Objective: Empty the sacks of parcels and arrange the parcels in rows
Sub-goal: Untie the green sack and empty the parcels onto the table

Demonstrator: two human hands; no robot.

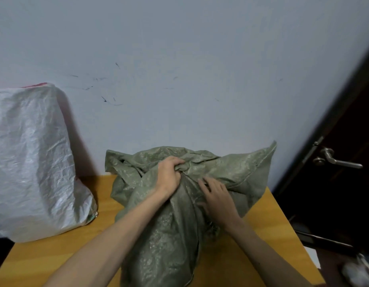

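From the head camera, an olive-green woven sack (pixel 175 235) stands bulging in the middle of a wooden table (pixel 55 255), its crumpled mouth flopped toward the pale wall (pixel 179 59). The left hand (pixel 169 175) grips a bunched fold of the fabric near the sack's top, fingers curled tight around it. The right hand (pixel 217 199) lies just beside it on the sack, fingers loosely spread and slightly blurred, holding nothing. A white woven sack (pixel 32 162) sits on the table's left end against the wall. A dark door (pixel 345 183) with a metal lever handle (pixel 335 159) stands at right.
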